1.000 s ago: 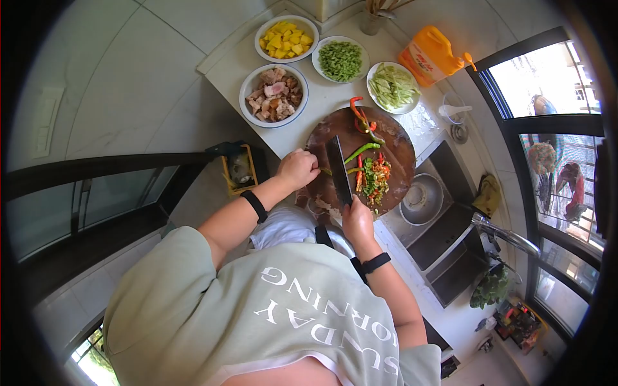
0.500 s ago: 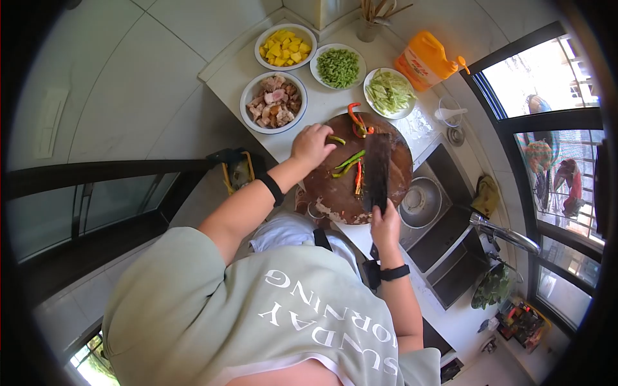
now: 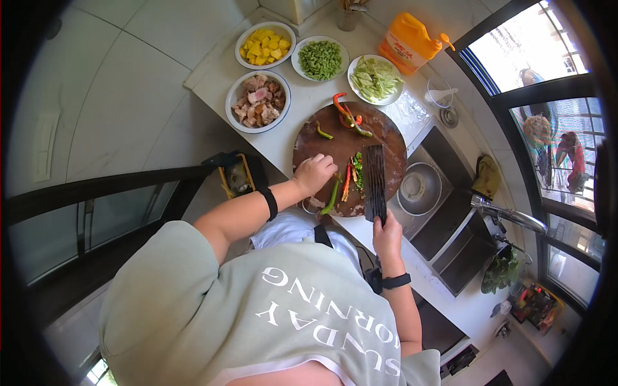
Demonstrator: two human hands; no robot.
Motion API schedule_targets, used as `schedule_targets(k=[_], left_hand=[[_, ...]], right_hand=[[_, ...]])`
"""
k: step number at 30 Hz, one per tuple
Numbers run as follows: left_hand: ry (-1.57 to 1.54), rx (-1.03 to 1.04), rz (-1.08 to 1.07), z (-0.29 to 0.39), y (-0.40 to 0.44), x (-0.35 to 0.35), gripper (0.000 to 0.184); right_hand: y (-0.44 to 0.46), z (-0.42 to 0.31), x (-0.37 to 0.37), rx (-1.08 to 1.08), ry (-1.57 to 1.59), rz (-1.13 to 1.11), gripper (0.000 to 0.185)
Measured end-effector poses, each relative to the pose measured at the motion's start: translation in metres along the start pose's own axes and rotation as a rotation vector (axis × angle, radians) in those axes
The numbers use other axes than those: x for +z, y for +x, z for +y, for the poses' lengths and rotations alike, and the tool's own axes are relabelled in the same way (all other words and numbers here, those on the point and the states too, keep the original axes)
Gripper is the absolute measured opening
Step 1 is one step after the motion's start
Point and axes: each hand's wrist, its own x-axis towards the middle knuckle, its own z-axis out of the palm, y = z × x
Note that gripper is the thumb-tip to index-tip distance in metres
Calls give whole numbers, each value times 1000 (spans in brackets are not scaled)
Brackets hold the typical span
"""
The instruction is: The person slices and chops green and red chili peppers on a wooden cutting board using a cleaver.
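My right hand (image 3: 387, 237) is closed round the handle of a dark, broad cleaver (image 3: 375, 174), whose blade lies over the right part of a round wooden chopping board (image 3: 306, 145). My left hand (image 3: 315, 175), fingers curled, is on the board's left side, its fingertips at the upper end of a green chili pepper (image 3: 331, 197). Between hand and blade lie a red chili strip (image 3: 347, 183) and chopped green chili bits (image 3: 358, 168). Farther up the board are a short green chili piece (image 3: 324, 132) and red and green chilies (image 3: 347, 116).
Beyond the board stand a bowl of meat chunks (image 3: 259, 103), a bowl of yellow cubes (image 3: 265, 47), a plate of chopped green vegetable (image 3: 320, 58), a plate of pale green slices (image 3: 376, 80) and an orange jug (image 3: 409, 44). Right is a sink with a metal bowl (image 3: 420, 189).
My left hand has moved down the board from the short green piece to a longer green chili, which now lies nearer me. Chopped green bits show beside the blade. The cleaver has shifted slightly.
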Motion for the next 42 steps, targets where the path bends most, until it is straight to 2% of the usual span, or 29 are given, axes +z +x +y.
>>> schedule_targets(k=[4, 7, 9, 12, 13, 15, 16, 18, 21, 23, 25, 27, 29, 30, 32, 33, 35, 36, 37, 39, 40, 42], left_hand=[[5, -24, 35, -4, 15, 0, 19], [-2, -7, 65, -7, 30, -10, 22], [-36, 164, 104, -10, 34, -18, 20], [25, 73, -8, 13, 10, -34, 15], [18, 59, 44, 24, -1, -35, 13], [39, -48, -185, 35, -23, -26, 16], [40, -41, -185, 43, -27, -29, 16], [76, -237, -594, 54, -30, -34, 23], [36, -319, -643, 46, -29, -20, 31], [-18, -340, -596, 36, -15, -22, 34], [-336, -618, -487, 23, 27, -44, 35], [-605, -792, -123, -2, 58, -39, 37], [-705, -900, 80, -35, 80, 1, 40], [-701, -899, 86, -40, 87, 9, 40], [-502, -1064, 130, -42, 97, 18, 36], [-503, -1063, 125, -35, 94, 16, 36], [-304, -677, 432, -6, 74, -1, 28], [-213, -538, 246, 10, 61, -20, 17], [-212, -542, 241, 11, 43, -20, 17], [13, 174, -18, 8, 11, -13, 25], [10, 168, -20, 4, 1, -9, 25], [105, 388, 18, 2, -12, -1, 40]], right_hand=[[0, 9, 9, -29, 2, 1, 17], [4, 13, 7, 27, 54, 18, 19], [6, 14, 0, 57, 64, 54, 20], [5, 16, -9, 69, 78, 79, 22], [5, 17, -12, 47, 104, 106, 22], [8, 34, -9, 73, 151, 102, 23], [8, 38, -8, 99, 170, 97, 23], [6, 46, -9, 125, 188, 94, 23], [5, 52, -9, 149, 200, 66, 22], [4, 58, -7, 98, 223, 126, 20], [4, 60, -10, 124, 258, 121, 19], [2, 58, -11, 146, 290, 105, 17], [5, 53, -13, 204, 340, 77, 16], [5, 49, -14, 198, 341, 75, 16], [5, 42, -15, 243, 368, 46, 17], [6, 48, -13, 248, 369, 47, 17], [7, 65, -3, -24, 248, 131, 8], [6, 63, -5, -19, 249, 129, 8], [3, 54, -8, 42, 216, 109, 13], [1, 44, -8, 104, 180, 80, 20], [1, 42, -7, 96, 170, 56, 20], [0, 34, -6, 91, 152, 23, 20]])
